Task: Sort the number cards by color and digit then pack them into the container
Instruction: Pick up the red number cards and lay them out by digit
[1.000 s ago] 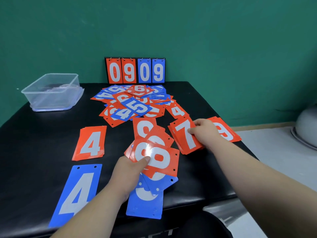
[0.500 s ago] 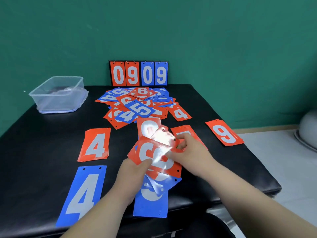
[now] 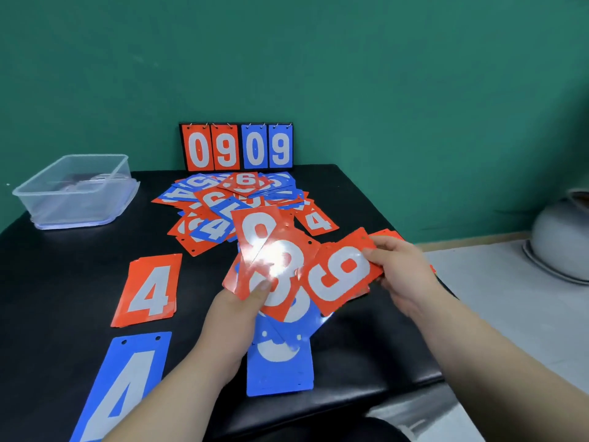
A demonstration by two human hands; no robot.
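My left hand (image 3: 237, 306) holds a fan of red 8 cards (image 3: 271, 250) above the black table (image 3: 63, 282). My right hand (image 3: 401, 272) grips a red 9 card (image 3: 342, 272) by its right end, just right of the fan. Under the fan lie blue cards (image 3: 279, 362). A red 4 pile (image 3: 148, 290) and a blue 4 card (image 3: 124, 387) lie to the left. A mixed heap of red and blue cards (image 3: 236, 202) sits further back. The clear plastic container (image 3: 76, 189) stands at the back left.
A scoreboard stand (image 3: 237, 148) showing 0909 leans against the green wall. A red 4 card (image 3: 317, 221) lies at the heap's right edge. The table's right edge drops to a pale floor with a grey round object (image 3: 561, 237).
My right hand has pulled a red 9 card out of the fan toward the right. My left hand has raised the fan of red 8 cards slightly.
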